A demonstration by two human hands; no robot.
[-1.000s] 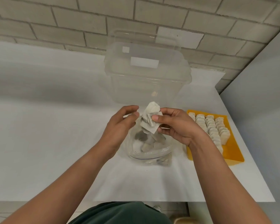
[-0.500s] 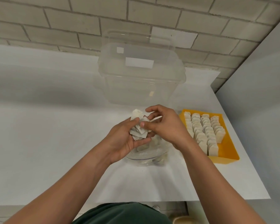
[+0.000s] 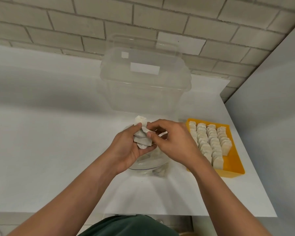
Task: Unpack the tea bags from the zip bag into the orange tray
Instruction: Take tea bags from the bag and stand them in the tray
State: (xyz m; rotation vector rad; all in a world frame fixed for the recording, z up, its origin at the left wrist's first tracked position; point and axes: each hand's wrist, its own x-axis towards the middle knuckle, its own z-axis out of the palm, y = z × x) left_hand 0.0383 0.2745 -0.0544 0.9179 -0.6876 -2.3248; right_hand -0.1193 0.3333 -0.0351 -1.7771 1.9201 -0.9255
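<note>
My left hand (image 3: 126, 149) holds a small bunch of white tea bags (image 3: 141, 135) above the clear zip bag (image 3: 150, 167), which lies on the white counter with more tea bags inside. My right hand (image 3: 174, 142) is right beside the bunch, its thumb and fingers pinching at one of the bags and a thin tag. The orange tray (image 3: 232, 164) sits to the right of my hands, holding several rows of upright tea bags (image 3: 209, 143).
A large clear plastic box (image 3: 143, 79) with a lid stands just behind the zip bag against the brick wall. The counter's front edge (image 3: 177, 214) runs near my body. A grey wall closes off the right side beyond the tray.
The bunch of tea bags passed from my right hand into my left hand. My right hand now picks at the bunch from the right side.
</note>
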